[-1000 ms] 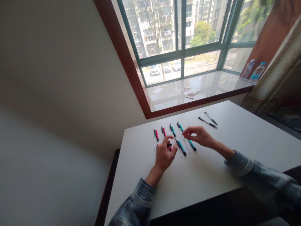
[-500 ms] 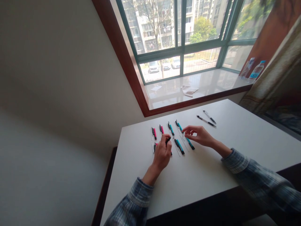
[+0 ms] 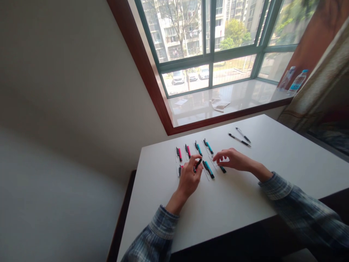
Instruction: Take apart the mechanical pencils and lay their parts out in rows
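My left hand point(image 3: 190, 175) is closed around a black pen piece point(image 3: 198, 164), above the lower row of pen parts. My right hand point(image 3: 233, 160) hovers at the right of the rows, fingers curled and apart, with nothing visible between them. Pink pen barrels with black clip parts point(image 3: 179, 154) lie at the left. Teal barrels point(image 3: 208, 169) lie at the middle and right, one partly under my right hand. Thin clear refills point(image 3: 206, 172) rest beside the barrels. My left hand hides part of the lower pink pieces.
Two assembled pens point(image 3: 240, 140) lie farther back on the white table point(image 3: 223, 214). Beyond it, a window sill point(image 3: 196, 112) holds a crumpled wrapper point(image 3: 219, 104) and plastic bottles point(image 3: 297, 83). A curtain hangs at the right.
My left hand has moved slightly right, and the black piece in it now shows more. My right hand has shifted slightly right and down.
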The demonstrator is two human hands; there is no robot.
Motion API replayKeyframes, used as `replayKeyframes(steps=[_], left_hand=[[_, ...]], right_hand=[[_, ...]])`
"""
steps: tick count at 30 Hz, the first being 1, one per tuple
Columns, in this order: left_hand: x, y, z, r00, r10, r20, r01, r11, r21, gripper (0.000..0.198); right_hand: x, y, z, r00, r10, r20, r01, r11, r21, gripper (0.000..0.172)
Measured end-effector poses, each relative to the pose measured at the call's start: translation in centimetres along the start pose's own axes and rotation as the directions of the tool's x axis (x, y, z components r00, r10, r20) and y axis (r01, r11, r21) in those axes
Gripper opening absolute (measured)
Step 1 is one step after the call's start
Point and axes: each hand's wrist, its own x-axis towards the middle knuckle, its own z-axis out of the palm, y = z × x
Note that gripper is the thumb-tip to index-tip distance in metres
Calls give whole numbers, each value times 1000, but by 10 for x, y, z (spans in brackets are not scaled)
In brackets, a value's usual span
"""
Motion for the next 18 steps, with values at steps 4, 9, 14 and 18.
replayKeyframes(steps=[4,9,14,18], left_hand=[[0,3,0,1000,-30,6,30,1000,-8,15],[0,4,0,997,-46,68,51,996,-67,12],[3,0,0,996,-80,42,88,953,-290,16],[9,-3,-1,987,-153,38,154,880,-449,22]], right_hand=[[-1,-2,-1,1000,-12,26,12,1000,-24,19],[-2,-2,1,999,-36,-34,34,998,-50,18],[-1,-2,2,979,-60,-194,44,995,-86,17],[0,-8,5,972,-68,-223,63,998,-30,11]])
